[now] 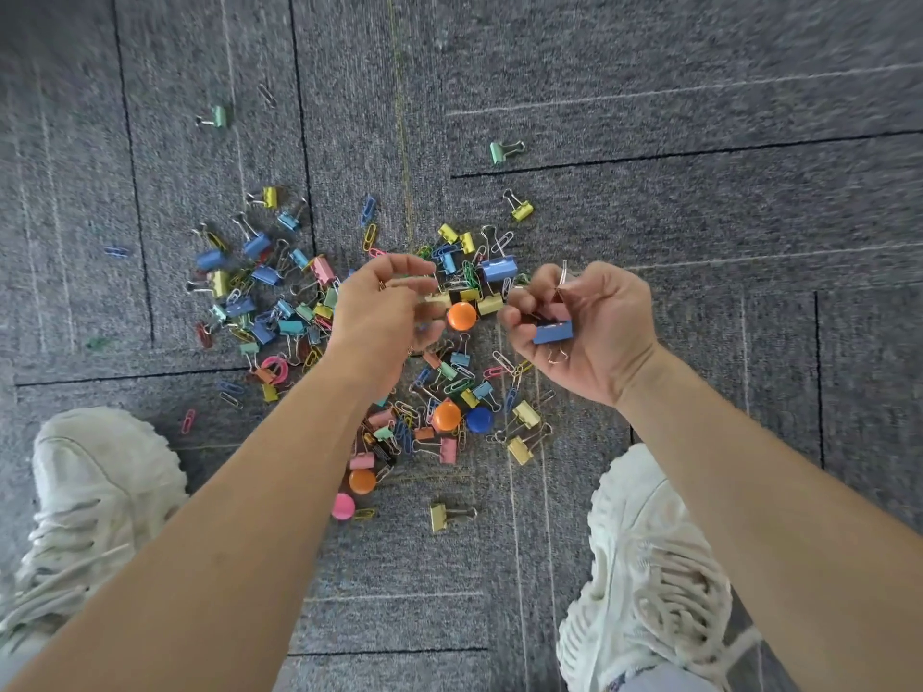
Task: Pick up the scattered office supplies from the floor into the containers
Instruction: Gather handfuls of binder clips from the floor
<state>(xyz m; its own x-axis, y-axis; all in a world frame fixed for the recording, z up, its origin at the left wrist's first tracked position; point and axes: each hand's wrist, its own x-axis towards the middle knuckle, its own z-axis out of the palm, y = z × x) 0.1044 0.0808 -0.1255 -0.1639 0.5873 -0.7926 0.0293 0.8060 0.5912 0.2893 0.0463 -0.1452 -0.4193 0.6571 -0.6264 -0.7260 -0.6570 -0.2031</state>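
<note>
Coloured binder clips, paper clips and round magnets lie scattered in a pile [349, 312] on the grey carpet. My right hand [584, 332] hovers above the pile's right side, fingers curled round a blue binder clip [553, 333] and some other clips. My left hand [384, 312] hangs over the middle of the pile with curled fingers, and what it holds is blurred. An orange magnet [462, 316] lies between the two hands. No container is in view.
My two white shoes [100, 496] [649, 581] stand on the carpet at either side of the pile. Stray green clips [504, 151] [216, 117] and a yellow clip [520, 208] lie farther out. More magnets [447, 416] [479, 420] sit near my feet.
</note>
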